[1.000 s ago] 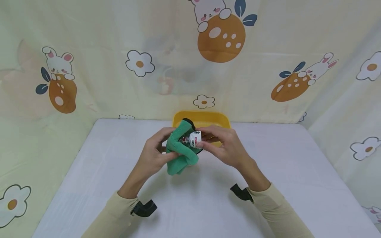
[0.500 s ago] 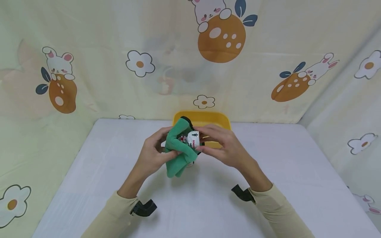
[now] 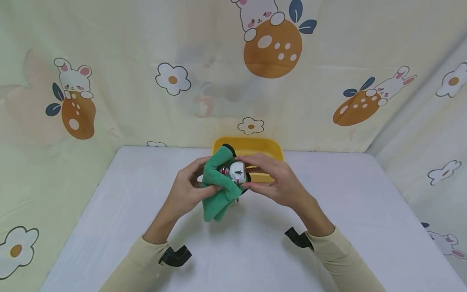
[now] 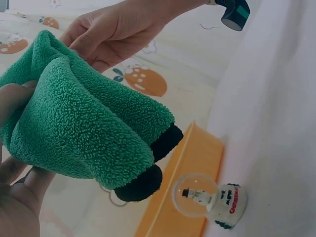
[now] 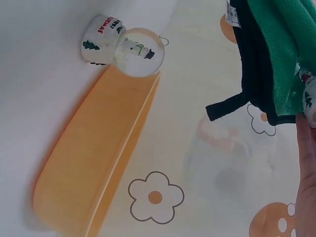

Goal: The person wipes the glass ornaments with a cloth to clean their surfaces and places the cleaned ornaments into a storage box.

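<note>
Curled round the bunched green cloth [image 3: 219, 198], the left grip [image 3: 187, 186] presses it with the thumb across the front and the fingers mostly hidden behind. At the middle of the frame in the head view, the right grip [image 3: 273, 176] is closed to the width of a white base, pinching the held snow globe [image 3: 238, 172] by its end, fingertips above and thumb below. This globe lies tilted on its side in the cloth's fold, above the counter [image 3: 328, 190], its dome largely wrapped from sight.

Slipping looks the main risk: the right fingertips bear only on the smooth base, so if the left grip loosened or the cloth slid, the globe could roll out and drop. A hard twist might also, I judge, work against the joint between base and dome.

Straight below lies a second hazard. Another snow globe [image 4: 212, 200], with a snowman inside, stands upright on the counter at the lower right of the left wrist view, just beside the yellow tray [image 3: 260, 178]; whether they touch I cannot tell. A fall could strike it, and the cloth's hanging corner might catch it if the hands sank.

The tray sits behind the hands at the frame's centre, its inside partly screened by them. A loose black strap [image 5: 227, 107] dangles from the cloth, upper right in the right wrist view, and could snag. Beyond hangs a printed curtain [image 3: 146, 113].
</note>
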`<state>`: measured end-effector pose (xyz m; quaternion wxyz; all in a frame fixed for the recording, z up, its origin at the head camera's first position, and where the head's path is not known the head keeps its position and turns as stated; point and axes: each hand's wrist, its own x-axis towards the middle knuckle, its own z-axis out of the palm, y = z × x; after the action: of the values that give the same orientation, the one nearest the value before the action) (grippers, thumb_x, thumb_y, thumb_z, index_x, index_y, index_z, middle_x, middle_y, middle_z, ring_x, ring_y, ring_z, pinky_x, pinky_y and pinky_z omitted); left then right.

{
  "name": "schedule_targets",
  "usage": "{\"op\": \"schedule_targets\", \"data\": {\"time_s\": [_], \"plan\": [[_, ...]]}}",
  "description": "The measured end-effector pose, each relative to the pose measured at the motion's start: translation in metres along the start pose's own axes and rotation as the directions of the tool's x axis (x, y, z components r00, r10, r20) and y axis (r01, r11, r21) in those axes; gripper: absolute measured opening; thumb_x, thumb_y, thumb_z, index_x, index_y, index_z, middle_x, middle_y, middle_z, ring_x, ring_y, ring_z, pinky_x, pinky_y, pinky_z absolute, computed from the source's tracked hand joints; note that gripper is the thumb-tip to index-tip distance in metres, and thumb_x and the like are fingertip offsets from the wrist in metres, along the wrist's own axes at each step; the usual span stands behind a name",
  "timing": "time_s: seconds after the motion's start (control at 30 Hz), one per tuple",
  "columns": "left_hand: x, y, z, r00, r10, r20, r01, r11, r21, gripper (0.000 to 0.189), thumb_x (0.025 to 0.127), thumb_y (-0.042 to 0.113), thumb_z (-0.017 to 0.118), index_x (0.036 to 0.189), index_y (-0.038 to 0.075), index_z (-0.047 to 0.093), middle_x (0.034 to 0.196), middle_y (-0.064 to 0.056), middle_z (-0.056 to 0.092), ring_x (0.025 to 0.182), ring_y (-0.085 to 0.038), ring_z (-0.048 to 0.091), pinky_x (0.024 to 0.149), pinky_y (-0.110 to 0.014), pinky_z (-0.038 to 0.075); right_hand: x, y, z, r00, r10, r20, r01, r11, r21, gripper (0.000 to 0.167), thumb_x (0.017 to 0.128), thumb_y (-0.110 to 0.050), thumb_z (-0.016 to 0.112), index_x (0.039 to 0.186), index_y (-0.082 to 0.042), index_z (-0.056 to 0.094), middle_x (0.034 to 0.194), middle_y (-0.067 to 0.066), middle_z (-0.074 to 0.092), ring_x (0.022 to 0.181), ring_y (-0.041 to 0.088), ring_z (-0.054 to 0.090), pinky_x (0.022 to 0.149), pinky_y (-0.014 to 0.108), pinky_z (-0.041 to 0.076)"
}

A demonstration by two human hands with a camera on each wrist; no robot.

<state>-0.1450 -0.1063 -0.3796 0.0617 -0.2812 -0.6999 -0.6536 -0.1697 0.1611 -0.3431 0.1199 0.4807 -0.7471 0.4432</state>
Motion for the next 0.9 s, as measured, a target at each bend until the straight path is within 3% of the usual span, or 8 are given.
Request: {"op": "schedule_targets", "data": {"time_s": [0.33, 0.63, 0.77, 0.9], "plan": [[-0.0003, 0.0034, -0.0016, 0.999, -0.05, 0.008, 0.05, 0.999, -0.001, 0.061, 0.087, -0.002, 0.075, 0.143, 0.011, 0.054, 0.135, -0.009, 0.06, 0.113, -0.029, 0.063, 0.085, -0.038, 0.062, 0.0032, 0.0009, -0.0021, 0.991, -0.131, 0.017, 0.132, 0.987, -0.095, 0.062, 0.075, 0.007, 0.084, 0.132, -0.004, 0.064, 0.138, 0.011, 0.062, 0.131, 0.026, 0.056, 0.106, 0.029, 0.05], [0.001, 0.0021, 0.0006, 0.994, -0.101, 0.048, 0.1, 0.995, 0.009, 0.06, 0.09, 0.004, 0.074, 0.145, 0.014, 0.052, 0.137, -0.01, 0.058, 0.114, -0.033, 0.063, 0.088, -0.038, 0.062, 0.0019, 0.0045, -0.002, 0.979, -0.202, 0.037, 0.205, 0.971, -0.121, 0.061, 0.073, 0.011, 0.084, 0.13, -0.004, 0.066, 0.135, 0.012, 0.063, 0.127, 0.027, 0.058, 0.104, 0.026, 0.051], [0.0014, 0.0021, 0.0012, 0.993, -0.095, 0.072, 0.096, 0.995, -0.013, 0.059, 0.091, 0.003, 0.073, 0.145, 0.013, 0.052, 0.136, -0.012, 0.058, 0.114, -0.032, 0.062, 0.088, -0.038, 0.061, 0.0016, 0.0059, -0.002, 0.975, -0.221, 0.022, 0.222, 0.969, -0.11, 0.061, 0.073, 0.009, 0.085, 0.129, -0.004, 0.067, 0.134, 0.013, 0.065, 0.124, 0.026, 0.061, 0.1, 0.025, 0.053], [0.0012, 0.0012, 0.0012, 0.994, -0.063, 0.094, 0.066, 0.997, -0.033, 0.058, 0.09, 0.0, 0.073, 0.143, 0.012, 0.053, 0.134, -0.011, 0.058, 0.113, -0.03, 0.061, 0.088, -0.039, 0.061, 0.0001, 0.007, -0.0021, 0.978, -0.21, 0.012, 0.21, 0.974, -0.087, 0.052, 0.081, -0.002, 0.084, 0.13, -0.002, 0.068, 0.132, 0.013, 0.067, 0.123, 0.026, 0.063, 0.097, 0.026, 0.056]]}}
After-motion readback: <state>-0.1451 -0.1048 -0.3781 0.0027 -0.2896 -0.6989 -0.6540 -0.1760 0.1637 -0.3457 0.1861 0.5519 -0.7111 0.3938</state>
